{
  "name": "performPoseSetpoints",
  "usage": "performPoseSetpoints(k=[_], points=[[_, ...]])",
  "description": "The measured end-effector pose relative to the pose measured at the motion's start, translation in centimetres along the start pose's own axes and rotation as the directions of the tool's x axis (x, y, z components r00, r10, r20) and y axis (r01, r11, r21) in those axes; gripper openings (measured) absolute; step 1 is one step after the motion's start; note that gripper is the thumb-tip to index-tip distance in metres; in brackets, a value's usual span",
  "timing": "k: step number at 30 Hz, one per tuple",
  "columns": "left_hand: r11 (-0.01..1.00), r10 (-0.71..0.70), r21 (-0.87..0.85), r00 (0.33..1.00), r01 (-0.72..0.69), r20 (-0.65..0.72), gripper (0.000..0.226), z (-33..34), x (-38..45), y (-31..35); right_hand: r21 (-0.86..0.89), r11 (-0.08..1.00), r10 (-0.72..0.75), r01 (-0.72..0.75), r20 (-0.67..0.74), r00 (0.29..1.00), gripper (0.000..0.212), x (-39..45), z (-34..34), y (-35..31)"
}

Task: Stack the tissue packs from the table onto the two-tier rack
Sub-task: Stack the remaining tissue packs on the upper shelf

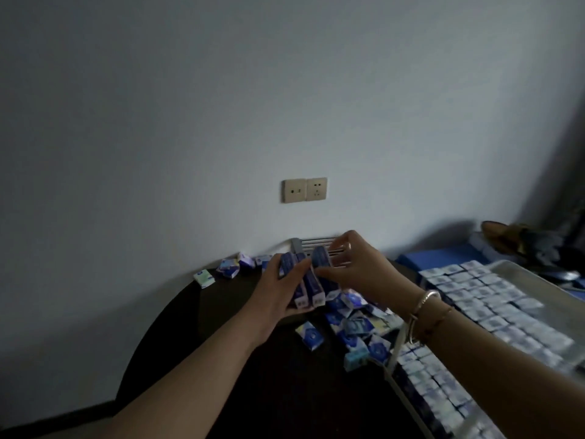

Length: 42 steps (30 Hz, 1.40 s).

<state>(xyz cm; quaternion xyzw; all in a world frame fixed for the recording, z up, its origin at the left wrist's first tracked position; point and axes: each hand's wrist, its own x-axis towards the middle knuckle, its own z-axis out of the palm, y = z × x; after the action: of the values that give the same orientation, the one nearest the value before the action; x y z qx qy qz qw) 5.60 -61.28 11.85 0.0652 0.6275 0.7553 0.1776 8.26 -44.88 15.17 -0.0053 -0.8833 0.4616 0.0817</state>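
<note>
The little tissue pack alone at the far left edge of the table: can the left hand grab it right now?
Probably not: the left hand grips a bundle of packs, though nothing blocks the lone pack.

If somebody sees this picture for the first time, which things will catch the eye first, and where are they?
In the middle, the left hand and the right hand together hold a row of upright blue and white tissue packs above the dark round table. To the right, the metal two-tier rack is already filled with neat rows of packs. A loose heap of packs lies on the table beneath the hands.
</note>
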Motion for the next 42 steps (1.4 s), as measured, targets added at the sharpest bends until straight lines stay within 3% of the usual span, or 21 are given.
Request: performPoseSetpoints(k=[4,7,9,11,14,16,20,21,23,25,27,29,32,36,39,42], points=[[0.971,-0.108,-0.197,0.985,0.133,0.131,0.034,6.7,-0.8,0.6,-0.232,0.973,-0.045,0.005,-0.167,0.985,0.042,-3.2,-5.0,-0.4],[0.932,-0.184,-0.278,0.964,0.234,0.193,0.033,11.4,-0.8,0.5,-0.159,0.984,0.072,-0.087,-0.098,0.993,0.062,-5.0,-9.0,0.7],[0.908,-0.208,-0.316,0.951,0.275,0.23,0.039,14.8,-0.5,0.1,-0.136,0.985,0.1,-0.108,-0.062,0.993,0.057,-6.6,-11.6,2.5],[0.871,-0.214,-0.375,0.932,0.318,0.293,0.045,18.4,-0.1,-0.2,-0.178,0.982,0.038,-0.056,-0.102,0.994,0.051,-8.1,-14.0,5.1],[0.883,-0.253,-0.26,0.863,0.39,0.437,0.066,23.9,0.6,-0.9,-0.348,0.933,0.029,-0.086,-0.164,0.986,0.066,-10.0,-17.7,8.5],[0.894,-0.29,-0.157,0.811,0.419,0.509,0.078,27.4,1.2,-1.5,-0.423,0.903,-0.006,-0.082,-0.202,0.979,0.066,-10.4,-20.1,10.8],[0.918,-0.318,0.0,0.734,0.398,0.6,0.083,32.4,3.1,-3.2,-0.207,0.974,0.027,-0.092,-0.299,0.954,0.058,-10.1,-25.0,15.1],[0.927,-0.328,0.047,0.74,0.373,0.587,0.081,33.4,3.5,-3.4,-0.148,0.984,0.057,-0.103,-0.286,0.957,0.056,-9.9,-26.3,15.9],[0.948,-0.317,0.151,0.851,0.279,0.419,0.072,34.7,4.2,-3.8,-0.104,0.986,0.106,-0.131,-0.221,0.97,0.052,-9.6,-28.8,17.5],[0.96,-0.147,0.265,0.97,0.092,0.193,0.05,35.1,4.7,-4.4,-0.147,0.975,0.148,-0.168,-0.137,0.979,0.051,-9.3,-31.0,19.6],[0.853,0.142,0.495,0.986,-0.168,0.09,0.027,34.3,5.3,-5.3,-0.233,0.953,0.191,-0.193,-0.03,0.981,0.052,-9.2,-32.5,21.3],[0.631,0.285,0.701,0.94,-0.332,0.189,0.026,33.2,5.5,-6.4,-0.277,0.946,0.201,-0.171,0.086,0.976,0.048,-9.2,-33.1,22.2],[0.38,0.217,0.849,0.927,-0.368,0.305,0.045,32.6,5.5,-8.4,-0.417,0.903,0.222,-0.1,0.257,0.941,0.044,-9.4,-33.0,22.4],[0.105,0.083,0.95,0.954,-0.294,0.286,0.057,33.1,5.3,-10.1,-0.632,0.77,0.141,0.082,0.294,0.945,0.045,-9.1,-31.2,23.1],[0.03,0.098,0.961,0.957,-0.276,0.272,0.056,33.2,5.3,-10.7,-0.649,0.746,0.053,0.148,0.28,0.959,0.061,-8.8,-29.5,23.6],[0.026,0.109,0.964,0.959,-0.266,0.261,0.056,33.3,5.3,-11.0,-0.595,0.801,0.131,0.062,0.276,0.952,0.084,-9.1,-28.0,24.3]])
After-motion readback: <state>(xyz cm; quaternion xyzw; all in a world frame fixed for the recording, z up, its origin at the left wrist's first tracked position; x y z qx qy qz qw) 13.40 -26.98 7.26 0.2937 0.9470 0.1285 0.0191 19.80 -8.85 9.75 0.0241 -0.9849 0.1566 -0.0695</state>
